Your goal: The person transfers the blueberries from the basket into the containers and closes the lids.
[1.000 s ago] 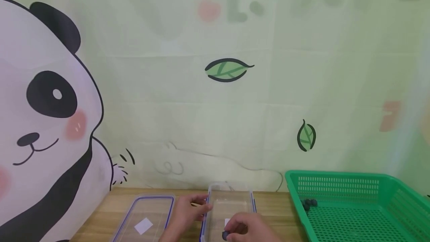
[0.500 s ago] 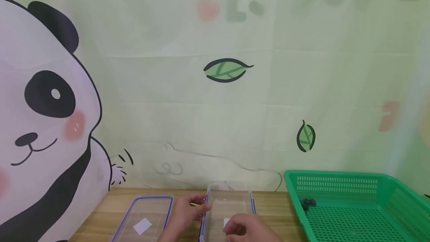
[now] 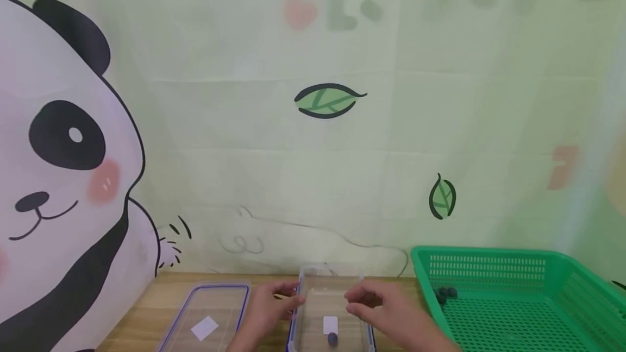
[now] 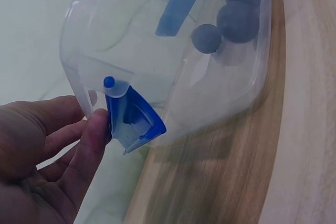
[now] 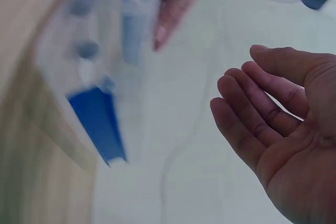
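A clear plastic food container [image 3: 315, 299] with blue side latches stands on the table in front of me. My left hand [image 3: 270, 307] pinches its left wall between thumb and fingers, close to a blue latch [image 4: 131, 121] that hangs folded out. One blueberry [image 3: 332, 339] lies in the container beside a white label [image 3: 330, 325]. The left wrist view shows more round dark blueberries [image 4: 239, 23] through the wall. My right hand [image 3: 386, 308], its fingers loosely bent and holding nothing, is over the container's right side; its bare palm [image 5: 294, 177] shows in the right wrist view.
To the right stands a green mesh basket [image 3: 489, 257] with several blueberries [image 3: 443, 293] in its left corner. A clear lid [image 3: 220, 303] with a blue seal lies left of my left hand. A panda-printed cloth [image 3: 244, 178] hangs behind the wooden table [image 3: 166, 287].
My right hand let go of a blueberry in the container, then moved up and to the right with its fingers parted. The left hand keeps its grip on the wall.
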Motion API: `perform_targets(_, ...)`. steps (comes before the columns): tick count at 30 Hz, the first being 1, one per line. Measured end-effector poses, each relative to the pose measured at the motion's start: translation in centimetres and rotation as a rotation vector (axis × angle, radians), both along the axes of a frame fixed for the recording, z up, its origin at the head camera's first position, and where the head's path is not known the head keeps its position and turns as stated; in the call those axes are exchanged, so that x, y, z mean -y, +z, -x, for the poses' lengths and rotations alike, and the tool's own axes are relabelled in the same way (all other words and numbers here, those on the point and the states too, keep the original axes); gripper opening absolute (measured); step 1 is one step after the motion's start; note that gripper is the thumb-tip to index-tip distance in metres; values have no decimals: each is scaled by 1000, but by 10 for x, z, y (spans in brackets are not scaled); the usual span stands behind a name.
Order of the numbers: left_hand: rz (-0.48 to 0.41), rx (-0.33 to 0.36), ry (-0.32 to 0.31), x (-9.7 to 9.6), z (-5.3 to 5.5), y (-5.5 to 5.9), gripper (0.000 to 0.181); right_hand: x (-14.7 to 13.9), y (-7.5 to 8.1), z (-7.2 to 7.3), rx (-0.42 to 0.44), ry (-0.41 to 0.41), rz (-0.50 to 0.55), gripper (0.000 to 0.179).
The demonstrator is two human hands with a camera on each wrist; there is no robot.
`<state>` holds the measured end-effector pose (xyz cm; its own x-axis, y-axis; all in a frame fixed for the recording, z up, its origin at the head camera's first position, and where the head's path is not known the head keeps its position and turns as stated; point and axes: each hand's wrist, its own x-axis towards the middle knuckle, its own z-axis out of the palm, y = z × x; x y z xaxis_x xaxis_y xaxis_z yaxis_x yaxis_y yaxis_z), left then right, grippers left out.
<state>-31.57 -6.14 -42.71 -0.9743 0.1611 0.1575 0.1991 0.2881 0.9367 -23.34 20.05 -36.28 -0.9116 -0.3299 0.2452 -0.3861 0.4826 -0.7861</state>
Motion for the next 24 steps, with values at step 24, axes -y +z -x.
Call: perform_targets(24,16,2,-5,2,1,-2,35,-99,70,-17,-209,-374,-33,33)
